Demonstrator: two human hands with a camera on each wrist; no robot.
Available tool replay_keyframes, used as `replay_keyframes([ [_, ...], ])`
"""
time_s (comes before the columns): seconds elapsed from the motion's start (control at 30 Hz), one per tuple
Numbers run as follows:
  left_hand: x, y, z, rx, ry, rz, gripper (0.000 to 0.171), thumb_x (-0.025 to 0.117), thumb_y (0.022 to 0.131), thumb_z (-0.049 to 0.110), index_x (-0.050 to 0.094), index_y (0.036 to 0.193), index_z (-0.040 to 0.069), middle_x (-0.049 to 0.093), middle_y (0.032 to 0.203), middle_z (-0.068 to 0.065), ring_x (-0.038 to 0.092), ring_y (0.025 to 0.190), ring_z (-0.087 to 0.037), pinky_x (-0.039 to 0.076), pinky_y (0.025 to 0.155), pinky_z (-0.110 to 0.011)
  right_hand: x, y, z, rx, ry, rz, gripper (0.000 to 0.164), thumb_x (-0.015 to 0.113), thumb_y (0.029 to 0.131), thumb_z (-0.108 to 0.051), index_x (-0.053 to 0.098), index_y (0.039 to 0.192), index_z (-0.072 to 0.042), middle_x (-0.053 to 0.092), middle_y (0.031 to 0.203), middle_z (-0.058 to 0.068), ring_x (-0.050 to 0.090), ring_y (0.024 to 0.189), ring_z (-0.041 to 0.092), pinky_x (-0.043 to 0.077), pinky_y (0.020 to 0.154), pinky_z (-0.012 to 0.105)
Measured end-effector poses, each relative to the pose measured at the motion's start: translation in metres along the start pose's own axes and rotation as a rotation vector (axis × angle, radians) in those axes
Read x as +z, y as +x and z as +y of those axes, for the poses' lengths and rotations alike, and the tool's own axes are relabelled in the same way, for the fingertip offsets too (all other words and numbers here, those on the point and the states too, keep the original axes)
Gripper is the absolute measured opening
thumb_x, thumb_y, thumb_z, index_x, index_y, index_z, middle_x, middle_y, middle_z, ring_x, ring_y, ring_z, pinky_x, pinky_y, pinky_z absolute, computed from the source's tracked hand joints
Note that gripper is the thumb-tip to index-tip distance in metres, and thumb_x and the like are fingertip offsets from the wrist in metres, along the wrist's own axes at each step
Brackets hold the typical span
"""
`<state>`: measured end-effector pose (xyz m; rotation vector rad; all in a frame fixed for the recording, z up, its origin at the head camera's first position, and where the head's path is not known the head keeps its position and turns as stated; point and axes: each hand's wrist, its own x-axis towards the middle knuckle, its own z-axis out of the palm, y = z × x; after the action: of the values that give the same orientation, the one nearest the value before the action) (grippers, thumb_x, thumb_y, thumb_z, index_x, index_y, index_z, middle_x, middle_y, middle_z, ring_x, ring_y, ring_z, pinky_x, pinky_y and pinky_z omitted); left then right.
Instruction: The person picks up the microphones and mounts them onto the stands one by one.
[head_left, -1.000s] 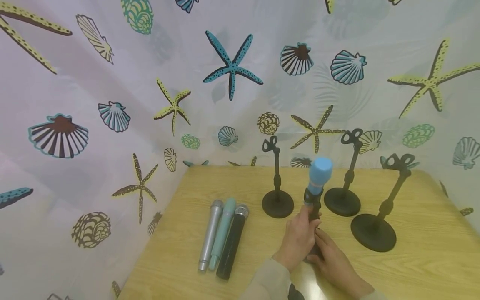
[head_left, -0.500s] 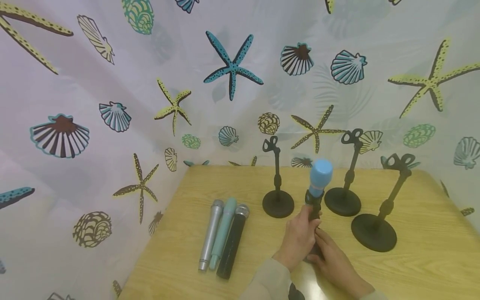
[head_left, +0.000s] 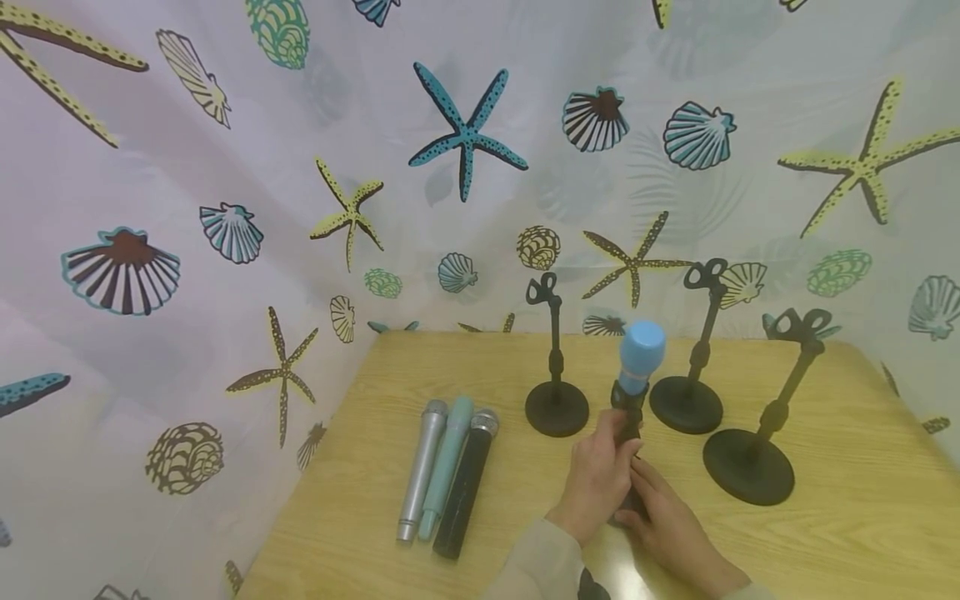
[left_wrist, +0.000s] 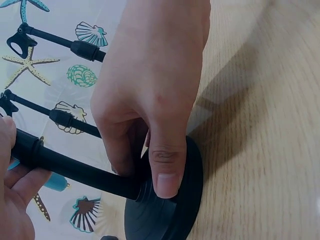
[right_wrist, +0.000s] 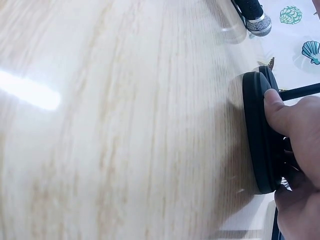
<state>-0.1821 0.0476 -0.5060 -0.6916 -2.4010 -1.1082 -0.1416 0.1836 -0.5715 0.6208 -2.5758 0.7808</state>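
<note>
A black desktop microphone stand (left_wrist: 85, 171) is held between both hands, with a blue microphone (head_left: 642, 354) in its top clip, head up and tilted slightly right. My left hand (head_left: 597, 471) grips the stand's upper pole just below the clip; its fingers (left_wrist: 31, 185) curl round the pole in the left wrist view. Lower down, my right hand (head_left: 671, 525) holds the foot of the pole, its thumb (right_wrist: 273, 100) pressing on the round base (right_wrist: 257, 137). Much of the pole is hidden behind the hands in the head view.
Left on the wooden table (head_left: 337, 467) lie a silver microphone (head_left: 422, 471), a mint-green microphone (head_left: 447, 467) and a black microphone (head_left: 467, 483), side by side. Three stands with bare clips, a left one (head_left: 556, 408), a middle one (head_left: 686, 404) and a right one (head_left: 747, 467), surround the hands' far side. A shell-patterned curtain (head_left: 285, 167) hangs behind.
The blue microphone's head has dipped slightly down and toward me within the first half second, then stays nearly still. Both hands keep their hold on the stand.
</note>
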Motion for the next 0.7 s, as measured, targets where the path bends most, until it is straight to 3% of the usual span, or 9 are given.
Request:
replay_keyframes([
  [0.2, -0.0012, 0.0005, -0.0004, -0.008, -0.033, -0.007, 0.023, 0.059, 0.1, 0.024, 0.049, 0.117, 0.012, 0.074, 0.106, -0.005, 0.071, 0.089, -0.009, 0.052, 0.072, -0.011, 0.0009, -0.0002, 0.0011, 0.011, 0.004, -0.007, 0.072, 0.081, 0.078, -0.013, 0.048, 0.137, 0.01, 0.05, 0.141, 0.028, 0.053, 0.125, 0.047, 0.047, 0.098, 0.055],
  [0.43, 0.0025, -0.0009, 0.0009, -0.045, -0.036, -0.001, 0.033, 0.058, 0.1, 0.027, 0.046, 0.127, 0.012, 0.071, 0.122, -0.011, 0.069, 0.109, -0.017, 0.058, 0.086, -0.024, 0.0012, -0.0005, 0.0016, 0.006, 0.005, -0.003, 0.07, 0.082, 0.077, -0.013, 0.05, 0.136, 0.009, 0.05, 0.141, 0.025, 0.053, 0.125, 0.045, 0.048, 0.098, 0.054],
  [0.53, 0.0017, -0.0013, 0.0015, -0.039, -0.037, 0.005, 0.031, 0.057, 0.101, 0.027, 0.047, 0.125, 0.011, 0.071, 0.12, -0.011, 0.069, 0.108, -0.018, 0.058, 0.085, -0.025, 0.0015, -0.0004, 0.0014, -0.003, 0.012, 0.001, 0.07, 0.082, 0.078, -0.014, 0.05, 0.136, 0.009, 0.05, 0.142, 0.025, 0.053, 0.126, 0.045, 0.048, 0.098, 0.054],
  [0.7, 0.0004, -0.0002, 0.0011, -0.023, -0.06, -0.008, 0.023, 0.057, 0.101, 0.024, 0.049, 0.119, 0.012, 0.074, 0.11, -0.008, 0.072, 0.096, -0.012, 0.055, 0.076, -0.016, 0.0013, -0.0006, 0.0012, 0.0, 0.026, 0.006, 0.07, 0.081, 0.078, -0.014, 0.05, 0.137, 0.007, 0.05, 0.142, 0.024, 0.053, 0.126, 0.044, 0.048, 0.097, 0.055],
])
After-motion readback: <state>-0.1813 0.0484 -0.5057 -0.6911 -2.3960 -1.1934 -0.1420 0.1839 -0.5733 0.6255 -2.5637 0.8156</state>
